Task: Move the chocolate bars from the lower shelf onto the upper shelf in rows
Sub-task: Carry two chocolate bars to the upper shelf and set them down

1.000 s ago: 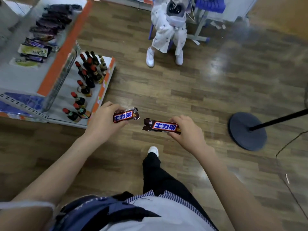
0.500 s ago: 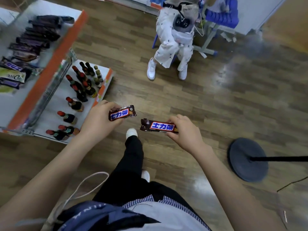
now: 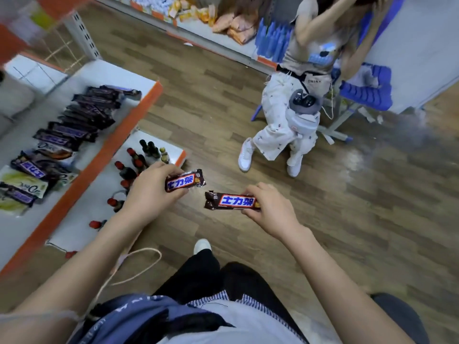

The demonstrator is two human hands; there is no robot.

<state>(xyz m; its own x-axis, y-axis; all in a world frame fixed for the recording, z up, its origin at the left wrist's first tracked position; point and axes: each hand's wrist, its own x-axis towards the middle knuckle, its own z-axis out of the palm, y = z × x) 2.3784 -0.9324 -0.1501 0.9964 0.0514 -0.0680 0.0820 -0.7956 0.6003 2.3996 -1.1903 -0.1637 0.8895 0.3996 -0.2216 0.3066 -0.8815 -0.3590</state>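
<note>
My left hand [image 3: 151, 192] grips one brown chocolate bar [image 3: 185, 183] by its left end. My right hand [image 3: 269, 209] grips a second brown chocolate bar [image 3: 232, 201] by its right end. Both bars hang over the wooden floor in front of me, a short gap apart. To the left lies the upper shelf [image 3: 109, 155], white with an orange front edge, and on it a row of several dark chocolate bars [image 3: 82, 120] running from near to far. Below it the lower shelf [image 3: 99, 207] juts out, with small bottles on it.
Several small dark bottles with red caps [image 3: 134, 165] stand on the lower shelf. A person in white trousers [image 3: 280, 125] sits on a blue chair [image 3: 365, 90] ahead. Pale snack packets [image 3: 19, 184] lie at the near end of the upper shelf. My legs and shoe [image 3: 202, 244] are below.
The view has risen and swung toward the shelf, so the upper shelf's bars are closer. Both hands keep the same hold on their bars, still side by side.
</note>
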